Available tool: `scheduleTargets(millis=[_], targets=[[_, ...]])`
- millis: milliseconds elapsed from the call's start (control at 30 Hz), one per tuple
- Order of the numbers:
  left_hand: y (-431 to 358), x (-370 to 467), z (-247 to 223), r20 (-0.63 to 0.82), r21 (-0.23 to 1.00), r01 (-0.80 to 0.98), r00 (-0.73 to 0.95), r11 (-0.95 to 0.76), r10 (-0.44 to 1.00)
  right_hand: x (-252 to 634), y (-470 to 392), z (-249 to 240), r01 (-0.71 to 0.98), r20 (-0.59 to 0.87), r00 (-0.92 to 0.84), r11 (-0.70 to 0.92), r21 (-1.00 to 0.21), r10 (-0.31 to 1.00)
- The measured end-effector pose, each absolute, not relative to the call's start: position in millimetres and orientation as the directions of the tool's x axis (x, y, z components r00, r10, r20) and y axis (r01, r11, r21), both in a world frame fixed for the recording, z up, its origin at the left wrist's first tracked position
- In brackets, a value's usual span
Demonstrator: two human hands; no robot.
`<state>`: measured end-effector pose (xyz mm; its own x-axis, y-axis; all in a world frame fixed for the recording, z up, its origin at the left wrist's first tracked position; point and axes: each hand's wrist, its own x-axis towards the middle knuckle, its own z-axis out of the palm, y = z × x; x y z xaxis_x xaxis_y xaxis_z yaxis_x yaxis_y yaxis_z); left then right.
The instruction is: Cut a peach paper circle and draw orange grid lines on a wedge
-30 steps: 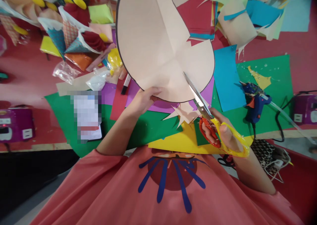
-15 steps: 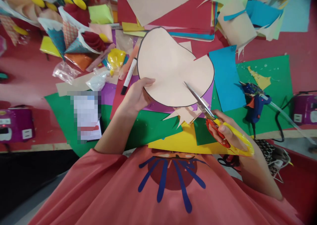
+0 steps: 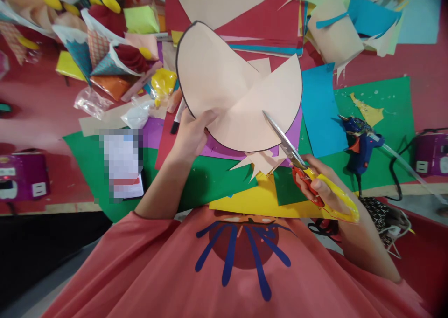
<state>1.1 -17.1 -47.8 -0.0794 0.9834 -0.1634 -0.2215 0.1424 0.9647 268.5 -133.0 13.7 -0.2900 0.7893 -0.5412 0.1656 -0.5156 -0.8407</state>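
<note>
Pinched at its lower left edge by my left hand (image 3: 192, 134), a beige paper cutout (image 3: 241, 117) with a dark drawn outline is held up over the table. A cut runs in from its upper right side, and the two parts spread apart there. My right hand (image 3: 324, 183) is closed round the yellow and red handles of the scissors (image 3: 285, 143). Their blades look nearly together and lie over the cutout's lower right part. Pointed beige paper scraps (image 3: 261, 163) lie just below the cutout.
A phone (image 3: 124, 169) lies at left, near plastic bags and paper cones (image 3: 101, 47). A blue glue gun (image 3: 362, 150) with a cord rests on green paper (image 3: 392, 103) at right. Stacked coloured sheets (image 3: 238, 15) and scraps lie at the back.
The cutout has turned and bent in my left hand, its upper left part swinging up and left, and its cut has opened wider. The scissors have barely moved.
</note>
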Motion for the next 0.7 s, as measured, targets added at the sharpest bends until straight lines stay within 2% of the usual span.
scheduleTargets(millis=[233, 500, 700], targets=[[-16.8, 0.3, -44.0, -0.149, 0.962, -0.241, -0.074, 0.128, 0.986, 269.8, -134.9, 11.4, 0.140, -0.581, -0.293, -0.567, -0.812, 0.760], [-17.3, -2.2, -48.3, -0.146, 0.972, -0.199, -0.105, 0.123, 0.984, 266.5, -135.0, 9.8, 0.151, -0.572, -0.267, -0.552, -0.820, 0.776], [-18.2, -2.0, -48.2, -0.108, 0.973, -0.219, -0.124, 0.079, 0.986, 275.1, -140.6, 8.2, 0.175, -0.596, -0.323, -0.573, -0.801, 0.735]])
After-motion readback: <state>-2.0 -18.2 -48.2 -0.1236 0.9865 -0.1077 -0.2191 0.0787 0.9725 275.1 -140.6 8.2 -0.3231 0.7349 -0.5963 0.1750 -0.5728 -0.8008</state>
